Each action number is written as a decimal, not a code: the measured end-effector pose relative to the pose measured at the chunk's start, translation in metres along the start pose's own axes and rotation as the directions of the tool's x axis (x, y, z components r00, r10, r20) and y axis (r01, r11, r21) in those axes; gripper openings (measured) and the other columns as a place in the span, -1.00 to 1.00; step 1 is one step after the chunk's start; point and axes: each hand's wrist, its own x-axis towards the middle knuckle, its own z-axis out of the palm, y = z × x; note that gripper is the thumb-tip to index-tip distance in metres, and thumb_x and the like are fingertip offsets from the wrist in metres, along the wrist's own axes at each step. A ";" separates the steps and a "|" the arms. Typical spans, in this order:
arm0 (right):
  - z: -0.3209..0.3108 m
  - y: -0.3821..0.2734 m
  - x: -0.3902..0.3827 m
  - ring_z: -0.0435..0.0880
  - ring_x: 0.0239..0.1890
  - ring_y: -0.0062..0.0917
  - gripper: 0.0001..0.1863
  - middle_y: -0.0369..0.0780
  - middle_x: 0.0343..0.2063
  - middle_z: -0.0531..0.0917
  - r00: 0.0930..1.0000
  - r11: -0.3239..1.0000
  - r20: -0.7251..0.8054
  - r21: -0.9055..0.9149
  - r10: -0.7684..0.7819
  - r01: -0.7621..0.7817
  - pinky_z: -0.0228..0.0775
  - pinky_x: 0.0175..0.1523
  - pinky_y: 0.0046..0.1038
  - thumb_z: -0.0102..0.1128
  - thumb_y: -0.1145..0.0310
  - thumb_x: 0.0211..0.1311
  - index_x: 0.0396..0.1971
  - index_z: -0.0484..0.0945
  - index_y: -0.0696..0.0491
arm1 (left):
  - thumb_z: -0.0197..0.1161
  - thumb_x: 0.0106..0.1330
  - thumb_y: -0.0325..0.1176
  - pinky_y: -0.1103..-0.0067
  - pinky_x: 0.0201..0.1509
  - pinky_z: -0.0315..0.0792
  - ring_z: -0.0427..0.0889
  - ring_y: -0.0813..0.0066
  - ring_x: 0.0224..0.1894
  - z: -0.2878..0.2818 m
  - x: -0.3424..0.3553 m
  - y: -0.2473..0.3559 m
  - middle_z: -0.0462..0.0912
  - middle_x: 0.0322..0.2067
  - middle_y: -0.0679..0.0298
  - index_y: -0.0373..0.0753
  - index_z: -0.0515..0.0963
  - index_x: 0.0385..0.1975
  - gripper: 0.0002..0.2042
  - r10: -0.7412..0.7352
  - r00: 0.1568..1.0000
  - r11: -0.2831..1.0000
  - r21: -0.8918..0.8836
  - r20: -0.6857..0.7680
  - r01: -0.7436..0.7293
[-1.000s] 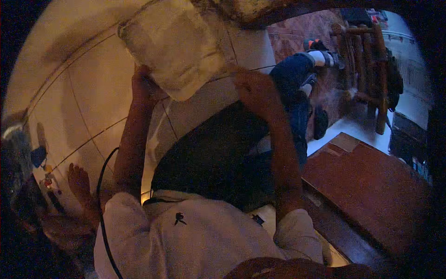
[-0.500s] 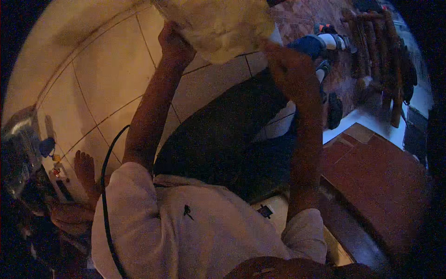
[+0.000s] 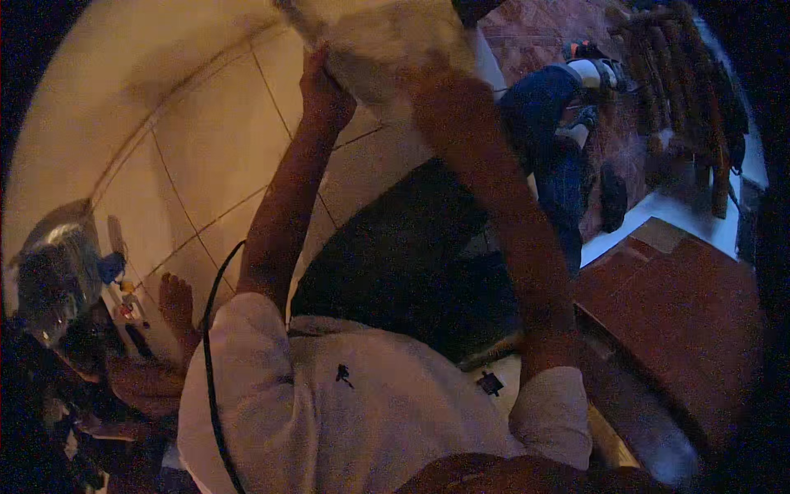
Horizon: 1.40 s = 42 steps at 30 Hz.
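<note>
Both hands are gripping a pale, crumpled cloth bundle point(image 3: 387, 41) held out at arm's length above the tiled floor point(image 3: 206, 156). The left hand point(image 3: 325, 86) is closing its grip on the bundle's lower left edge, while the right hand point(image 3: 448, 95) is clutching its lower right side, blurred. Below the grips, the person's white shirt point(image 3: 370, 412) is showing, and well right of them a seated person's blue trouser leg point(image 3: 547, 115) is stretching out
</note>
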 end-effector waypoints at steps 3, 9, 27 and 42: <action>0.009 -0.027 -0.007 0.63 -0.44 -0.27 -0.64 -0.12 -0.34 0.54 0.999 0.998 0.055 0.063 0.003 -0.006 0.52 -0.38 -0.28 -0.06 0.43 0.14 -0.03 0.45 -0.04 | -0.01 0.25 -0.14 0.32 -0.15 0.45 0.52 0.31 -0.23 0.004 -0.007 0.009 0.53 -0.25 0.24 -0.19 0.46 -0.16 -0.70 -0.023 0.999 0.991 -0.133 0.026 0.026; -0.010 -0.032 -0.022 0.63 -0.49 -0.30 -0.70 -0.13 -0.30 0.52 0.973 0.999 0.225 -0.015 0.052 -0.050 0.52 -0.47 -0.28 -0.05 0.43 0.14 -0.09 0.45 -0.03 | -0.05 0.29 -0.16 0.30 0.06 0.38 0.46 0.20 -0.02 -0.007 -0.003 0.024 0.48 -0.06 0.15 -0.20 0.38 0.02 -0.62 -0.031 0.996 0.974 -0.223 0.089 0.050; 0.003 -0.021 -0.024 0.65 -0.52 -0.32 -0.80 -0.11 -0.41 0.52 0.987 0.999 0.157 0.028 0.021 -0.026 0.54 -0.50 -0.35 0.07 0.39 0.09 -0.29 0.49 0.13 | 0.00 0.25 -0.13 0.19 0.13 0.30 0.41 0.14 0.05 -0.002 -0.016 0.007 0.44 -0.05 0.10 -0.29 0.31 0.05 -0.55 0.004 0.989 0.992 -0.126 0.147 0.014; 0.011 0.025 -0.018 0.63 -0.46 -0.21 -0.70 -0.03 -0.29 0.50 0.988 0.985 0.047 0.085 0.147 -0.151 0.52 -0.39 -0.23 -0.09 0.44 0.13 -0.12 0.47 0.00 | -0.17 0.36 -0.14 0.14 0.17 0.27 0.37 0.15 0.12 -0.016 -0.007 -0.009 0.36 0.12 0.15 -0.18 0.27 0.15 -0.58 -0.027 0.993 0.980 -0.193 0.116 0.049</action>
